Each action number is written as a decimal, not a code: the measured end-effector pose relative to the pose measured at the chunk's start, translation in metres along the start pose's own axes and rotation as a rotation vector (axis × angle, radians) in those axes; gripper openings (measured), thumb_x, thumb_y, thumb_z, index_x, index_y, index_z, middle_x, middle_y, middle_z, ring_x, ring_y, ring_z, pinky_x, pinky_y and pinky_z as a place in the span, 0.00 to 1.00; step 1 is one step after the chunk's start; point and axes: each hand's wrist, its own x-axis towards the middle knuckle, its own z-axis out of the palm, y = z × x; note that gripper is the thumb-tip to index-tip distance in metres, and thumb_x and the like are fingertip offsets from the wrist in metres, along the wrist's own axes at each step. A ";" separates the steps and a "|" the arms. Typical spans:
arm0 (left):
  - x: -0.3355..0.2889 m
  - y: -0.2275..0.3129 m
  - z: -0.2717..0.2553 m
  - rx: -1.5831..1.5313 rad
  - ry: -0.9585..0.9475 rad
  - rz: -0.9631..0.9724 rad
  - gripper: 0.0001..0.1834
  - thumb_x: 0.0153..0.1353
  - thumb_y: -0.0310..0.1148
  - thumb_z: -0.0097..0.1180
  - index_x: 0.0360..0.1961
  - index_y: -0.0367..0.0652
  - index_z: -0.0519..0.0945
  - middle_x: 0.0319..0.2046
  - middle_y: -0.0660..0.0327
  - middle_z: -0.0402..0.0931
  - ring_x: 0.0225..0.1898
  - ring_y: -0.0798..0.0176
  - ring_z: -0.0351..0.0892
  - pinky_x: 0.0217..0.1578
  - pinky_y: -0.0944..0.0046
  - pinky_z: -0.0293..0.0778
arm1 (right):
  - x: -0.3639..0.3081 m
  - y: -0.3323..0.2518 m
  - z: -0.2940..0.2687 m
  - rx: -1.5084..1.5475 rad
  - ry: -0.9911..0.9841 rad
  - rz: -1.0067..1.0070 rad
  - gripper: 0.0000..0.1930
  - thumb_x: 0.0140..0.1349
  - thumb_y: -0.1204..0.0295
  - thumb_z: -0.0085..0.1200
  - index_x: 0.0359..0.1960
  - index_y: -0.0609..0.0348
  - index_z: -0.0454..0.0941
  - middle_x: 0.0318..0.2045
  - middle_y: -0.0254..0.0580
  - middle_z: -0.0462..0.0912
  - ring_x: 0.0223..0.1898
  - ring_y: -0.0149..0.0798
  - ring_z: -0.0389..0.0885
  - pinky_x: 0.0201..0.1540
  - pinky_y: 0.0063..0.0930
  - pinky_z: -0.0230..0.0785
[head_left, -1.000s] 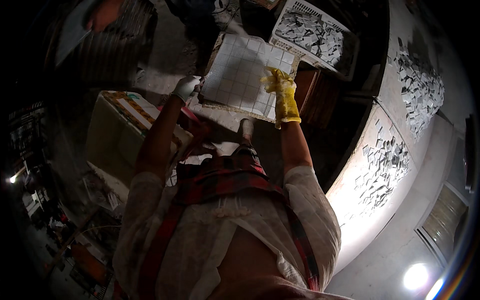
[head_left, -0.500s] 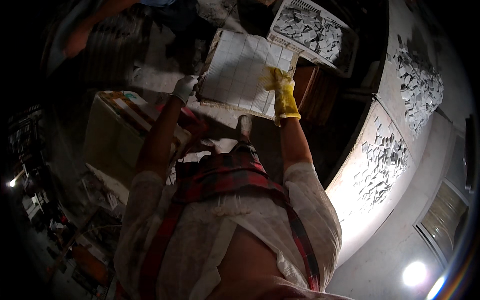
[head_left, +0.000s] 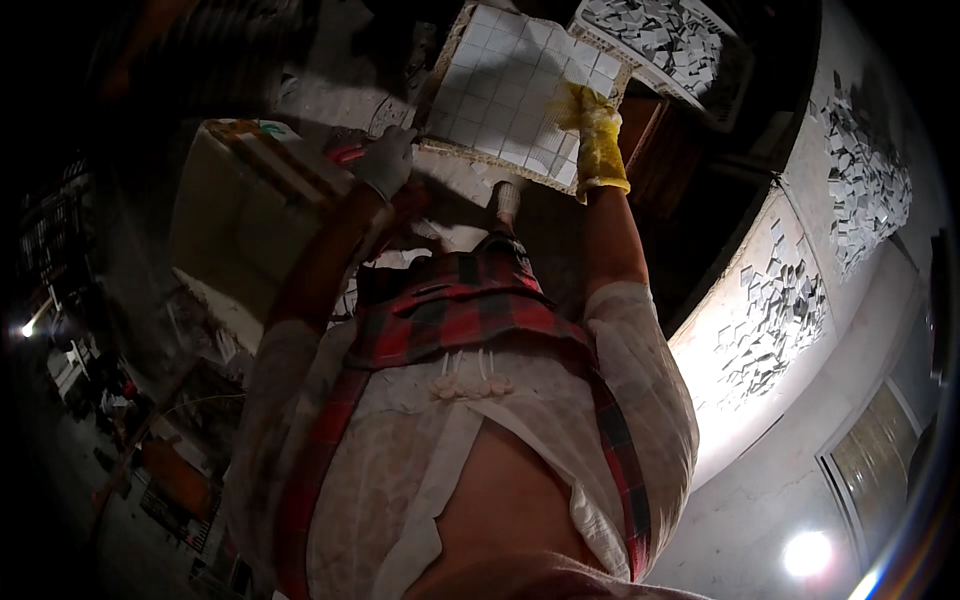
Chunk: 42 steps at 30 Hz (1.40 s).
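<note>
A worker in a red-and-black checked apron (head_left: 460,305) leans over a panel of white squares (head_left: 500,95), which lies at the far centre of the scene, its rough, pale edge (head_left: 500,170) facing the wearer. The right hand (head_left: 595,118), in a yellow glove, rests on the panel's right side with fingers spread across the squares. The left hand (head_left: 388,162), in a pale glove, has drawn nearer to the body over the past second, from beside the panel's left edge to just off its near left corner, next to something red (head_left: 348,153). Its fingers look partly bent; whether they touch the corner or pinch anything, one cannot tell. The shift appears to leave the right hand as the panel's only sure contact, and so probably its main steadying point.

Just beyond the panel, to the right, a white crate (head_left: 640,70) holds a heap of small pale pieces (head_left: 665,40). More pieces (head_left: 775,310) lie scattered across the brightly lit desk (head_left: 695,365) on the right. To the left stands a pale box (head_left: 235,220), and at far left another person's arm (head_left: 145,45) shows dimly in shadow.
</note>
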 end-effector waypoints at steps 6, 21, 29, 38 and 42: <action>-0.024 -0.006 0.018 0.062 0.008 -0.049 0.16 0.58 0.27 0.50 0.49 0.46 0.75 0.42 0.51 0.72 0.44 0.45 0.76 0.43 0.49 0.73 | -0.045 -0.118 0.008 0.631 0.325 0.430 0.21 0.53 0.58 0.68 0.41 0.64 0.83 0.31 0.37 0.84 0.31 0.31 0.81 0.38 0.25 0.75; -0.017 0.000 0.010 0.125 -0.047 -0.099 0.16 0.60 0.27 0.47 0.50 0.48 0.76 0.43 0.53 0.73 0.45 0.45 0.75 0.42 0.48 0.73 | -0.050 -0.079 -0.008 -0.226 0.296 0.240 0.18 0.54 0.56 0.59 0.45 0.47 0.82 0.37 0.42 0.85 0.39 0.43 0.85 0.41 0.34 0.76; -0.018 -0.003 0.019 0.059 -0.002 -0.084 0.18 0.57 0.27 0.50 0.49 0.48 0.77 0.43 0.52 0.73 0.45 0.46 0.75 0.43 0.49 0.73 | -0.037 -0.147 -0.024 -0.854 0.649 0.454 0.29 0.64 0.42 0.42 0.43 0.57 0.80 0.36 0.45 0.84 0.37 0.52 0.83 0.41 0.38 0.75; -0.019 0.009 0.014 -0.054 0.086 -0.071 0.13 0.62 0.27 0.47 0.47 0.42 0.76 0.37 0.49 0.73 0.41 0.44 0.74 0.42 0.49 0.72 | 0.034 -0.156 0.109 -0.913 0.397 -0.177 0.32 0.63 0.49 0.44 0.64 0.54 0.64 0.66 0.51 0.62 0.69 0.50 0.56 0.72 0.38 0.46; -0.021 0.008 0.015 0.001 0.066 -0.066 0.13 0.60 0.24 0.48 0.46 0.40 0.76 0.35 0.49 0.73 0.39 0.44 0.74 0.41 0.50 0.72 | 0.067 -0.196 0.088 -0.992 0.090 -0.470 0.23 0.65 0.56 0.42 0.58 0.53 0.68 0.60 0.48 0.69 0.61 0.45 0.67 0.68 0.39 0.55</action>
